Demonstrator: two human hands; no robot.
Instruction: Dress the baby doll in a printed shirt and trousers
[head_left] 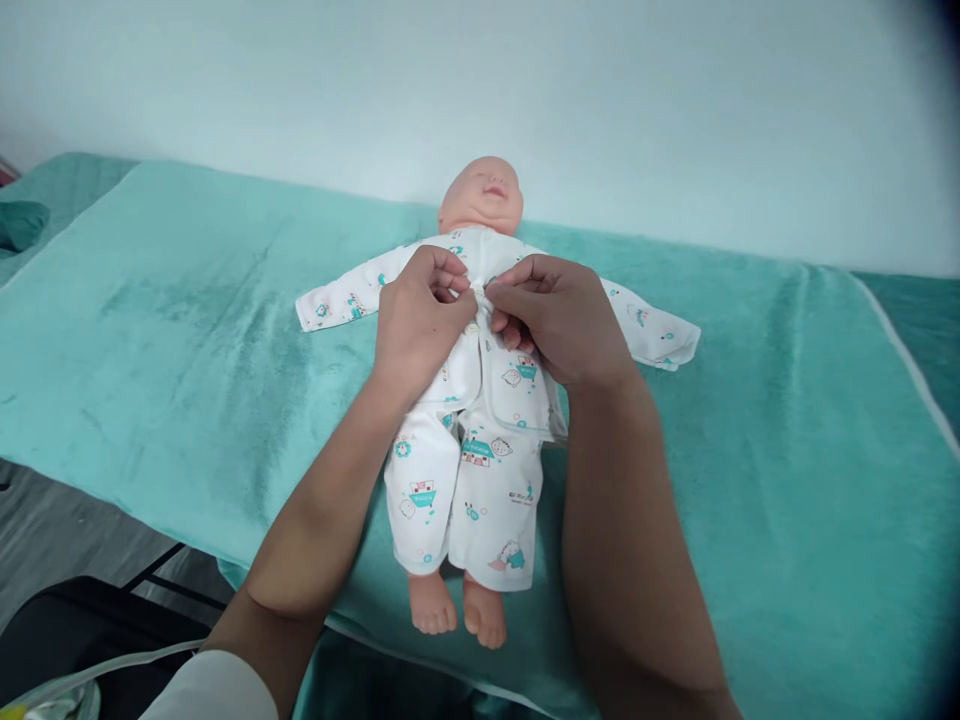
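Both left hand (pixel 426 325) and right hand (pixel 562 312) are clamping fingers (pixel 448 260) on the jacket (pixel 517 395); I'm seeing the doll (pixel 478 200) lying inside it, feet (pixel 433 603) by the cover's (pixel 187 330) near edge.

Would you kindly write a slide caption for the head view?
The left hand and right hand pinch the front of the printed white jacket on a doll lying on green cloth.

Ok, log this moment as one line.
left hand: pinching jacket front | right hand: pinching jacket front | jacket: lower front parted | doll: face up, teal cover
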